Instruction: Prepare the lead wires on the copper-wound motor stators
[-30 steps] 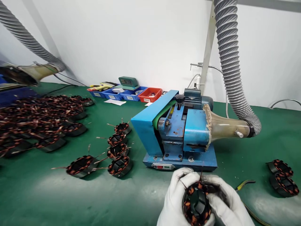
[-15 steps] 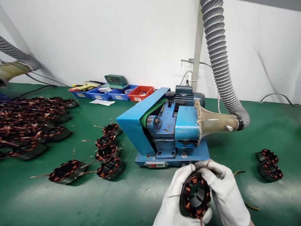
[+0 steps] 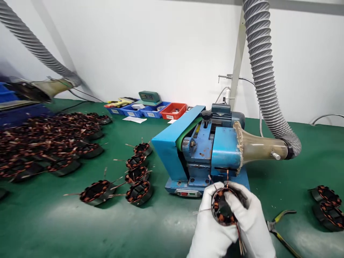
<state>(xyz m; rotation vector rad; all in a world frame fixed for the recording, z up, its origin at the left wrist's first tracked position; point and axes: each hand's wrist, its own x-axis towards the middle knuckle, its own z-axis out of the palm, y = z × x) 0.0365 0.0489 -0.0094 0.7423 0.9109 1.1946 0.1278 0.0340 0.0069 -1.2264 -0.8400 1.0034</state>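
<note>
Both my hands wear white gloves and grip one motor stator (image 3: pixel 223 219), a dark ring wound with copper coils. My left hand (image 3: pixel 211 218) wraps its left side and underside. On the right, my right hand (image 3: pixel 247 211) has its thumb over the ring's face and its fingers behind the upper rim. A copper lead stands up from the stator's top, its tip at the slot below the blue hood of a belt machine (image 3: pixel 225 147). More leads stick out to the left and hang below. Whether the lead tip touches the machine, I cannot tell.
Several stators (image 3: pixel 138 193) stand left of the machine, and a large heap of them (image 3: pixel 53 139) lies farther left. Pliers (image 3: pixel 279 229) lie right of my hands, near more stators (image 3: pixel 329 211). Small bins (image 3: pixel 174 111) line the wall. A grey hose (image 3: pixel 260 53) joins the machine's funnel.
My hands have raised the stator toward the machine's hood, and its top lead now reaches the slot. My right thumb has moved onto the ring's face. The view has swung left.
</note>
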